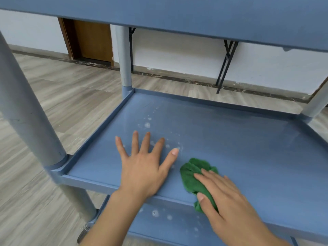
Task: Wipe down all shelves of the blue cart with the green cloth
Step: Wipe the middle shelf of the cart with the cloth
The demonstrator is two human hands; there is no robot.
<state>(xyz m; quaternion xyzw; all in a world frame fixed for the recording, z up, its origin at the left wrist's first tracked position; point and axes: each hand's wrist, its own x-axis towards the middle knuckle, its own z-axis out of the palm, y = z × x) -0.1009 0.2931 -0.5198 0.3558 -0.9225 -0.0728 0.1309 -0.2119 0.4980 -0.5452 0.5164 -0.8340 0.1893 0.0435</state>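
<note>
- Crumpled green cloth [190, 174], soft and apparently terry-like: it lies bunched on the near part of the middle shelf [239, 142] of the blue cart [99, 128], a frame of rimmed trays on grey tubular posts. Its near end droops over the front rim.
- Right hand [225, 197]: it rests palm-down on the cloth, fingers straight and close together, pressing it against the shelf. The thumb lies on the cloth's near edge. Whether the thumb hooks under a fold cannot be told from this angle.
- Left hand [142, 171]: it lies flat on the bare shelf just beside the cloth, fingers spread wide and holding nothing. It probably serves as a brace.
- Whitish spots [147, 125]: dried marks are scattered beyond the left fingertips. More show on the lower shelf [170, 226]. The upper shelf [195, 15] is seen only edge-on from below.
- Handling, judged: the cloth is light, limp and compressible, so it will deform rather than slide as one piece.
  - It is best driven by a flat palm over its middle, with the fingers covering the leading folds.
  - A pinch at one corner would let the rest trail and unfold.
- Surface, judged: the painted shelf looks smooth and stiff, so the cloth should glide. The raised rim will catch it at the corners, where fingertip pressure through the fabric would be needed.
- Risk, judged: the overhanging end may slip off the front rim if pressure eases.
</note>
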